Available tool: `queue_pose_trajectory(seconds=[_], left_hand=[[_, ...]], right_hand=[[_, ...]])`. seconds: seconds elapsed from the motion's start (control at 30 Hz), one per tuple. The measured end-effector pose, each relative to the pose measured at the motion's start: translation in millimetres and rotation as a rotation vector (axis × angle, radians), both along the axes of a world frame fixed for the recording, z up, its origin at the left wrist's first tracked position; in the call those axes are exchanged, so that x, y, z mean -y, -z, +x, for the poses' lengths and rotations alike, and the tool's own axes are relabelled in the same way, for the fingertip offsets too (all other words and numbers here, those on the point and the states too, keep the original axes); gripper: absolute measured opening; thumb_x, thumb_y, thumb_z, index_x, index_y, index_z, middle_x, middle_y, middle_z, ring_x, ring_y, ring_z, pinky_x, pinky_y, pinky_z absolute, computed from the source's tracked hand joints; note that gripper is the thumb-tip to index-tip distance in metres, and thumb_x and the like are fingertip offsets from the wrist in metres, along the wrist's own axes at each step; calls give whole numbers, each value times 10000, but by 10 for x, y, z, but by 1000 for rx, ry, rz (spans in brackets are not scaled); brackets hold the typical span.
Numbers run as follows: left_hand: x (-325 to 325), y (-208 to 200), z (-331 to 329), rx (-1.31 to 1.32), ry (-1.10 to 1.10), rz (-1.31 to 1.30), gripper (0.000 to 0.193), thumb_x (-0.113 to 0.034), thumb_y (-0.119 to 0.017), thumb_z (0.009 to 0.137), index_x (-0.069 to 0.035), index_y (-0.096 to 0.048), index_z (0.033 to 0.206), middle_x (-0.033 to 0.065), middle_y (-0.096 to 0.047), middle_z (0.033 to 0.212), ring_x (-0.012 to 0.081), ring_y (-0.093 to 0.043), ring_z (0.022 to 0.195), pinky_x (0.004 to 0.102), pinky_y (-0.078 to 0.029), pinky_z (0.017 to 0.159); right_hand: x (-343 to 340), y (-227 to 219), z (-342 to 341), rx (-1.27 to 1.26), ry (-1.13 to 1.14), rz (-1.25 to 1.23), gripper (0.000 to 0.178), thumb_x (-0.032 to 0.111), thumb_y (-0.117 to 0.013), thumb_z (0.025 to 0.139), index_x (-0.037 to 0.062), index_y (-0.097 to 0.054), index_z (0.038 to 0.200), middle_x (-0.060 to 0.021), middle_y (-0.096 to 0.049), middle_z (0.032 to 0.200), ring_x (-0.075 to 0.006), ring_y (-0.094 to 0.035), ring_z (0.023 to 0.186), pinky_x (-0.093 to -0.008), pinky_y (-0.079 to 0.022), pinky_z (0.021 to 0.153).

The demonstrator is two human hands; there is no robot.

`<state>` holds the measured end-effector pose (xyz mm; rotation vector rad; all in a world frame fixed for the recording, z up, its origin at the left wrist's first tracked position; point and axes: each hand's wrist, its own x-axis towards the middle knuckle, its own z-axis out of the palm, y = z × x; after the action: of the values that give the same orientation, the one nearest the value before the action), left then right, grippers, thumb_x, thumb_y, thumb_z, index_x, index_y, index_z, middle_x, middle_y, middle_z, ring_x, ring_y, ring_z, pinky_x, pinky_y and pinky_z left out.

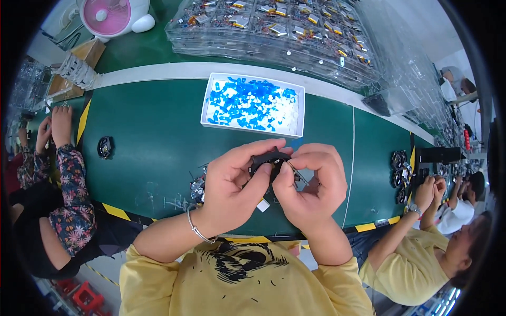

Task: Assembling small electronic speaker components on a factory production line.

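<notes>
My left hand [235, 181] is closed around a black round plastic housing [268, 158], its thumb pressed on the inner side. My right hand [314, 181] pinches at the housing's right edge, thumb and forefinger together. A thin metal tool [301, 178], perhaps tweezers, sticks out between those fingers. Just beyond the right fingertips shows a small blue piece [297, 142]; whether it is held or lies behind them I cannot tell. Farther back, a white box [205, 116] contains many blue cut pieces [253, 100].
Small metal-and-black parts [198, 188] lie beside my left wrist. One black round part [105, 147] sits to the left, several more [400, 174] to the right. Stacked clear trays [274, 39] of components and a pink-and-white fan [108, 15] stand behind. Co-workers sit on both sides.
</notes>
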<state>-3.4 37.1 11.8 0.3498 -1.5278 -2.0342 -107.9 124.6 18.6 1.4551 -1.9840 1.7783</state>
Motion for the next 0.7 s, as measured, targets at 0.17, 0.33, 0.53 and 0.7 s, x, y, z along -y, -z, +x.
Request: queue_pose_trajectory(seconds=[0.17, 0.33, 0.53, 0.7], left_hand=[[5, 20, 43, -23, -23, -118, 321, 111, -427, 872, 64, -538, 1169, 190, -621, 1116, 234, -608, 1058, 318, -502, 894], [68, -1, 76, 21, 7, -167, 295, 85, -448, 877, 61, -552, 1152, 178, -621, 1123, 213, -612, 1033, 306, -497, 883], [96, -3, 80, 79, -22, -217, 217, 41, -470, 891, 49, -560, 1089, 144, -631, 1059, 168, -612, 965, 282, -491, 842], [163, 26, 86, 80, -21, -106, 110, 29, -499, 902, 31, -543, 1002, 89, -628, 988, 110, -613, 880, 242, -515, 758]], right_hand=[[13, -23, 12, -174, 67, 24, 174, -25, -672, 645, 14, -552, 764, -116, -592, 741, -200, -575, 647, -270, -462, 571], [0, -69, 22, -200, 63, 71, 181, -22, -681, 634, 23, -565, 765, -111, -600, 751, -214, -584, 654, -278, -465, 566], [-9, -80, 22, -198, 6, 120, 199, -45, -699, 637, 16, -601, 799, -112, -605, 751, -225, -591, 648, -286, -473, 570], [-14, 0, 38, -215, -97, 105, 270, -59, -709, 678, 7, -604, 918, -101, -611, 782, -182, -591, 641, -282, -484, 576]])
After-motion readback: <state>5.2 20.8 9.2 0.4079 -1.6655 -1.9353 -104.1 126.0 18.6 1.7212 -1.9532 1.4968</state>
